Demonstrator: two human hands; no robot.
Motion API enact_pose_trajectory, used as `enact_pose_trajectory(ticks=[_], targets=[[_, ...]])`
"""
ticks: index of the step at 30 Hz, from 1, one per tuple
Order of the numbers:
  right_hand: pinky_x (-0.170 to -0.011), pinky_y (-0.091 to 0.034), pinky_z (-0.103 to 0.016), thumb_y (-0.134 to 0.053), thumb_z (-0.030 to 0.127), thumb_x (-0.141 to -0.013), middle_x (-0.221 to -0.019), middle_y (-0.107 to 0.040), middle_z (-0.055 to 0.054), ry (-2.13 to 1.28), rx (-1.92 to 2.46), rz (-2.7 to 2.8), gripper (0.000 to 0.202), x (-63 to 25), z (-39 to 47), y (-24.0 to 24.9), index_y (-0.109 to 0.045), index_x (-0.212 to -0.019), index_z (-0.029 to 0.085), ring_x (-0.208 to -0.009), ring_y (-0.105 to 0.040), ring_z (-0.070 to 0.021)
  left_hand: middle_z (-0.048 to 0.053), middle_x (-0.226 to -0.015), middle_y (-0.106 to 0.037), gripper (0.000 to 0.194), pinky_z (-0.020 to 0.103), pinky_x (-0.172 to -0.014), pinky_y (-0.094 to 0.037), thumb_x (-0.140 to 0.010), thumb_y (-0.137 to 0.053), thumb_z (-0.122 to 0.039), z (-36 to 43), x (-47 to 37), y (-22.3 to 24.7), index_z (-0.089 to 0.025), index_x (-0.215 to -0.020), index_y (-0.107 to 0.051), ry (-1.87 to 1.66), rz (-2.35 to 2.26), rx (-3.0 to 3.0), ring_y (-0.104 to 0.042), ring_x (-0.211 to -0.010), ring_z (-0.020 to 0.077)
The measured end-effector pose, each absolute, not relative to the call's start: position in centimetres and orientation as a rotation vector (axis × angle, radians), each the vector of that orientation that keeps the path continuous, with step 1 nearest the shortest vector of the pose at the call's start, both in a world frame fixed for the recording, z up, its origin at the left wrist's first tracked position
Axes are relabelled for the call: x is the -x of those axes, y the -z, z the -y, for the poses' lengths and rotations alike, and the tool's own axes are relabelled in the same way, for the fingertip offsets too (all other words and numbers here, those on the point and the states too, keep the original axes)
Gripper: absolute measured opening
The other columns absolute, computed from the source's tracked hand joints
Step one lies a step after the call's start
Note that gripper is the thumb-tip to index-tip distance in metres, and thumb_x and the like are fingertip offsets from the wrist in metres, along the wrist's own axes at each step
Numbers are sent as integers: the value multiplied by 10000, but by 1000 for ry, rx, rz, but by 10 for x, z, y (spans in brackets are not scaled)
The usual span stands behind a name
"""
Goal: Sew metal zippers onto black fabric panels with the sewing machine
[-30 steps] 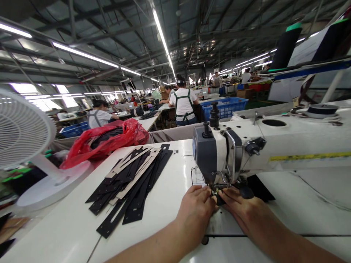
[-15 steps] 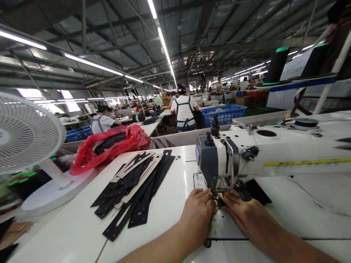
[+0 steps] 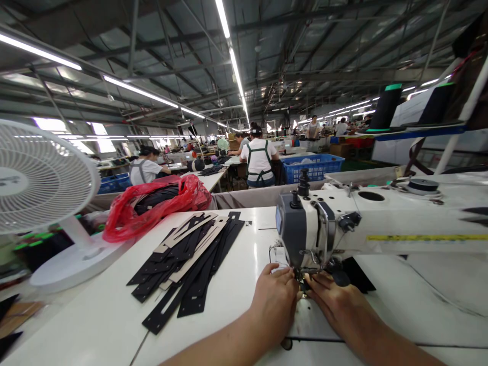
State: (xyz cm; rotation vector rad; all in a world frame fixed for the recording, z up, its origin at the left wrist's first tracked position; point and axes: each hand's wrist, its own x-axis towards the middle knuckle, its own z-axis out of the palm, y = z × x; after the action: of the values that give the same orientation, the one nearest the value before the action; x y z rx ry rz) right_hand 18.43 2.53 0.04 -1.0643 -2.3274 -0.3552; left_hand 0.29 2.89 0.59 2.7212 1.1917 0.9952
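My left hand point(image 3: 275, 300) is at the left of the needle area of a white and grey sewing machine point(image 3: 305, 229), its fingers closed at a small dark piece point(image 3: 304, 285) under the presser foot. From the right, my right hand point(image 3: 337, 300) reaches to the same piece, thumb and fingers pressed together by the needle. Most of the piece is hidden by the hands and the machine head. Behind the needle area, a black flat piece point(image 3: 357, 275) lies on the white table point(image 3: 236, 325). Black and beige slotted strips point(image 3: 190, 259) lie in a loose pile left of my hands.
A white fan point(image 3: 46, 178) stands at the left, beside a red plastic bag point(image 3: 152, 208) of dark pieces. Black thread cones point(image 3: 386, 109) stand on a rack at the right. Beyond the table are a blue crate point(image 3: 314, 168) and people point(image 3: 260, 157) at other tables.
The camera view has shifted slightly. Both hands remain by the needle, and the dark piece between them shows a little less. The strip pile has not moved.
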Motion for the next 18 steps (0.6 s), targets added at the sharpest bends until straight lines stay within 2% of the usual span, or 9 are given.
enact_pose_trajectory(ticks=[6,9,13,16,18], targets=[[-689,-563,-316,-408,99,-834,-988,-678,-110,346,1091,2342,285,-182,-26,13,-612,-1030,136,-828,-666,-217,26,-894,-680,44,374,-903,-422,-787,-581,-123,-30,-4,0,-166,-780,-582,-1000,-1179,-2729,-635,-866,175],[-744,-549,-323,-447,181,-866,-1018,-669,-101,315,1085,2369,253,-195,-29,6,-603,-1064,158,-892,-647,-215,34,-888,-679,59,371,-904,-427,-791,-581,-122,-33,-4,1,-156,-743,-581,-988,-1186,-2744,-633,-872,177],[-845,-479,-494,-562,382,-819,-1088,-625,-148,523,1116,2392,325,-245,-31,-9,-613,-1057,167,-1010,-581,-306,56,-945,-670,71,394,-901,-437,-809,-567,-144,-30,2,-5,-152,-746,-601,-927,-1238,-2779,-626,-898,196],[-744,-498,-458,-462,241,-835,-981,-637,-135,683,1155,2389,219,-265,-13,-13,-630,-960,174,-882,-610,-281,63,-975,-656,90,410,-931,-418,-833,-529,-149,-11,5,-16,-157,-826,-618,-911,-1170,-2854,-607,-942,207],[-699,-497,-427,-376,146,-808,-857,-648,-115,756,1114,2358,247,-254,11,-13,-620,-835,175,-768,-622,-257,76,-1050,-637,183,406,-976,-390,-855,-522,-213,7,1,-23,-151,-1009,-597,-916,-1015,-2926,-576,-1012,215]])
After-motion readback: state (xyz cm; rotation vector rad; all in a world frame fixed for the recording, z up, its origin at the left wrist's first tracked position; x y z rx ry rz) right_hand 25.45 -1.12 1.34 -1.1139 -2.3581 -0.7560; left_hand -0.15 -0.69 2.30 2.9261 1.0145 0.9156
